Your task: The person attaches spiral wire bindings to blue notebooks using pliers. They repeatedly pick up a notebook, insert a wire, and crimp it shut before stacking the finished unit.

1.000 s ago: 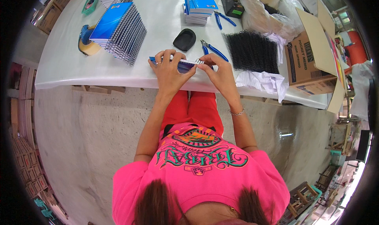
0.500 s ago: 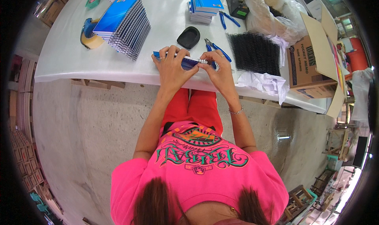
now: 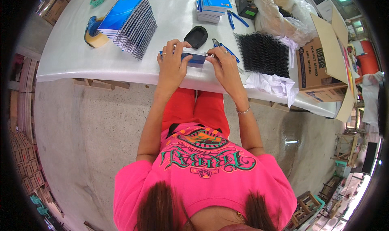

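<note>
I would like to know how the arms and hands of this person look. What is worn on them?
Short, bright pink fabric sleeves cover the upper arms; the forearms are bare. The left hand has a thin, shiny ring on one finger. At the wrist of the right hand is a silvery chain bracelet. Neither hand wears a glove.

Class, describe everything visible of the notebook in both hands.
The notebook shows a shiny blue cover and a pale strip along its far edge. Held over the table, it runs left to right: the left hand grips its left part, the right hand touches its right end, where wire seems to show.
</note>
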Available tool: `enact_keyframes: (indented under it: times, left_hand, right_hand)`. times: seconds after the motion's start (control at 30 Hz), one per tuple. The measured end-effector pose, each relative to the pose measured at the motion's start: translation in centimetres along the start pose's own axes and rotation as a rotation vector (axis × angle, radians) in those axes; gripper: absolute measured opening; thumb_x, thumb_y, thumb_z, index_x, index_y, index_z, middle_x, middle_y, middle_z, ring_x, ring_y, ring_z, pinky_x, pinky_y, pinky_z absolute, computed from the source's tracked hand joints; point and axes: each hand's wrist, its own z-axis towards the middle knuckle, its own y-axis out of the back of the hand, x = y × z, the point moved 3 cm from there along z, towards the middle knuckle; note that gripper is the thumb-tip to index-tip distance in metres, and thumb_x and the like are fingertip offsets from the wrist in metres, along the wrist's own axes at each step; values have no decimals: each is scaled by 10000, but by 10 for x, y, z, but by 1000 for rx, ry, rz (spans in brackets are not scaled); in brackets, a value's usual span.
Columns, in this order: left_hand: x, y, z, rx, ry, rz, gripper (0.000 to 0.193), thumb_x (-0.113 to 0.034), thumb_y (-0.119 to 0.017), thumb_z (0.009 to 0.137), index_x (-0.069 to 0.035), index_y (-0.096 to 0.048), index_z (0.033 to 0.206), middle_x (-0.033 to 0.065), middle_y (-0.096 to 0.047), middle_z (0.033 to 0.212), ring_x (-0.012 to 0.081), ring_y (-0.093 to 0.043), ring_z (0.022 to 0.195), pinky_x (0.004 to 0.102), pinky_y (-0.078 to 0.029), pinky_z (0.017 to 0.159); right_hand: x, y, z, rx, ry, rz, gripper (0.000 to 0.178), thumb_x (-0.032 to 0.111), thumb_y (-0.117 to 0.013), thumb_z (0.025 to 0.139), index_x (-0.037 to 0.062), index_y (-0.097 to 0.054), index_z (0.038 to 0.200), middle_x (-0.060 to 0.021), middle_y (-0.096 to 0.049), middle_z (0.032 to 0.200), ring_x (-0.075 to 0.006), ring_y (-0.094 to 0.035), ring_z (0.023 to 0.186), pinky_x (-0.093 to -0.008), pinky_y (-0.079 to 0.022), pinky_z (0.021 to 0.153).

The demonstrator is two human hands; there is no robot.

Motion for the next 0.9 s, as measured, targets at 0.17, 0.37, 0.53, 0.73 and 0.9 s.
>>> enact_keyframes:
  times: [0.17,0.37,0.53,0.73,0.9]
  left_hand:
    - [5,3,-3,12,-33,34,309,-233,-634,899,-121,-567,1179,88,-448,1235,276,-474,1159,494,-341,986]
    - [11,5,0,-123,-36,-84,346,-200,-709,860,-104,-573,1163,151,-418,1263,316,-435,1187,468,-346,1009]
    - [23,0,-4,-84,88,-211,398,-216,-769,814,-103,-560,1134,159,-406,1221,349,-486,1106,445,-409,949]
    - [37,8,0,44,72,-261,388,-236,-756,831,-58,-548,1106,140,-409,1148,309,-482,1097,395,-410,947]
    - [42,28,3,24,12,-199,443,-265,-784,794,-53,-536,1093,133,-399,1139,298,-475,1085,409,-395,961]
  right_hand:
    - [2,0,4,-40,23,-60,125,176,-599,935,58,-618,973,-118,-579,904,-318,-569,882,-416,-381,780]
    - [10,-1,8,-90,27,-65,141,184,-607,931,46,-631,919,-125,-581,879,-326,-570,881,-427,-395,779]
    - [-19,-7,9,172,-104,200,154,172,-608,932,53,-676,1002,-139,-603,1008,-326,-568,965,-422,-407,868]
    - [-59,2,8,161,-157,-245,272,213,-687,865,111,-681,1117,-144,-546,1244,-345,-495,1163,-461,-397,957]
    - [-80,-4,32,20,-81,-345,405,185,-772,762,133,-646,1144,-159,-505,1276,-368,-466,1195,-510,-395,962]
